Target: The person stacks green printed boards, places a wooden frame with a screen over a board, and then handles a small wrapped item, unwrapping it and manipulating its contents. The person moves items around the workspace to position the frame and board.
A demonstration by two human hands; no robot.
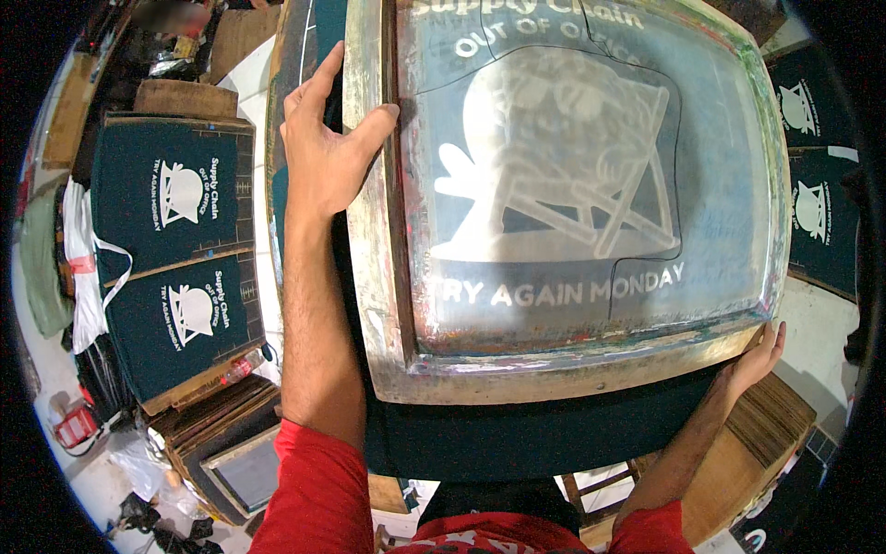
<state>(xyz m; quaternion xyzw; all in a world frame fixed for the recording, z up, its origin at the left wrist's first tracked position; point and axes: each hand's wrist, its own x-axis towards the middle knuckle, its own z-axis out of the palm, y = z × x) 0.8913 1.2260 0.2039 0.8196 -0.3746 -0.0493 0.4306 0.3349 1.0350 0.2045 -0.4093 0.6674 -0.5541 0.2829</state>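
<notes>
A large wooden screen-printing frame (380,231) fills the middle of the head view. Its pale blue mesh (729,185) carries a stencil of a lounging figure in a deck chair, with lettering above and below. My left hand (323,152) grips the frame's left side, thumb over the top face and fingers along the outer edge. At the near right corner, my right hand (757,355) holds the frame's edge, its fingers partly hidden. Under the frame lies dark green fabric (461,434), showing along the near side.
Printed dark green shirts (166,235) lie on boards at left, and more printed shirts (810,208) at right. A stack of wooden boards (771,415) stands at the near right. At lower left are a smaller framed screen (245,471), a plastic bottle (242,369) and plastic bags (138,466).
</notes>
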